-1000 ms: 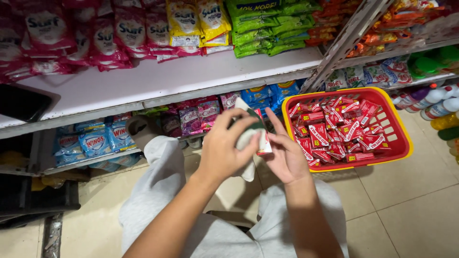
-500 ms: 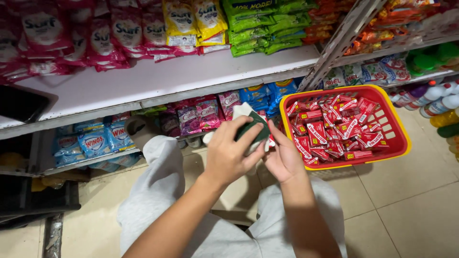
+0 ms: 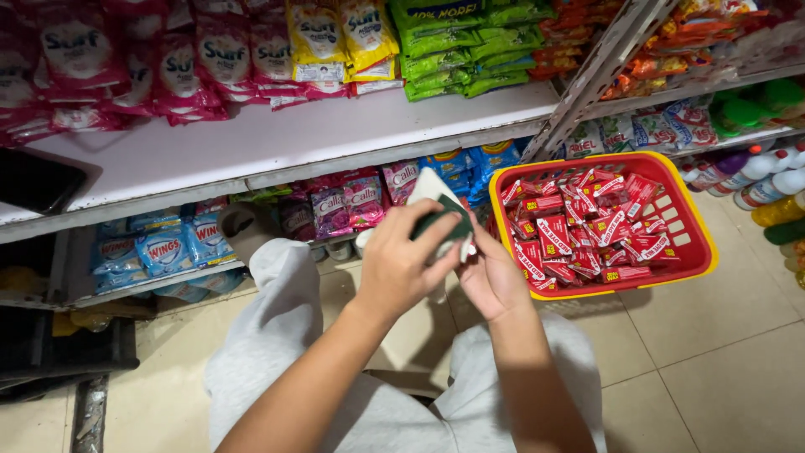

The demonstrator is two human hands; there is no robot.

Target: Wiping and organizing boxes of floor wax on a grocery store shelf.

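Left hand (image 3: 401,267) and right hand (image 3: 490,277) both close around a white-and-green packet (image 3: 444,214); red basket (image 3: 605,222) at three o'clock.

small dark green rectangular packet (image 3: 446,223) wrapped partly in a white cloth (image 3: 429,186), held up between left hand (image 3: 401,267) and right hand (image 3: 490,277), tilted, just beside the red plastic basket's near corner.

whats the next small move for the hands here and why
Probably a further wipe: the left hand presses a white cloth over a small dark green packet that the right hand supports from below, beside the red basket.
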